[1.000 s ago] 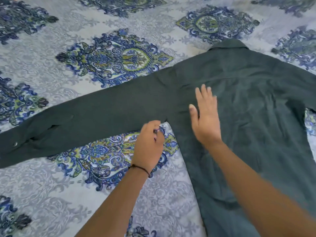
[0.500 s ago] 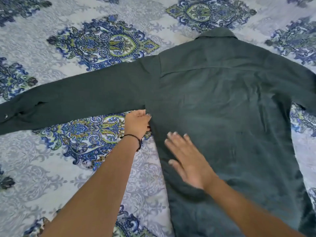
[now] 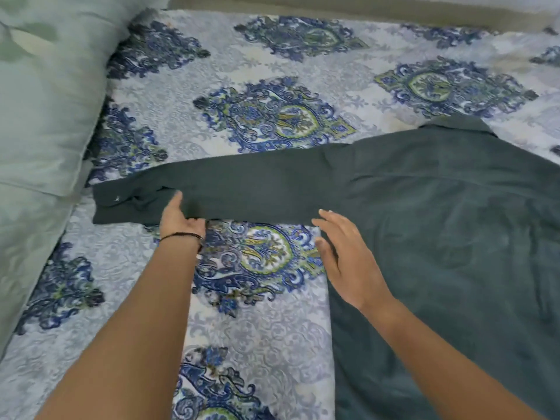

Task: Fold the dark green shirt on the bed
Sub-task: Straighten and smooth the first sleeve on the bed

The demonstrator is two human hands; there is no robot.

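The dark green shirt lies flat, back up, on the patterned bedspread, collar toward the far side. Its left sleeve stretches out to the left and ends in a buttoned cuff. My left hand is at the sleeve's near edge close to the cuff, thumb on top of the cloth and fingers curled at the edge, pinching it. My right hand is spread flat by the armpit, over the shirt's left side edge, holding nothing.
A pale green pillow lies at the far left, close to the cuff. The far edge of the bed runs along the top. The shirt's right side runs out of view.
My left hand has slid from the armpit out along the sleeve to near the cuff. My right hand moved up toward the armpit. The view has swung left, bringing in the pillow.
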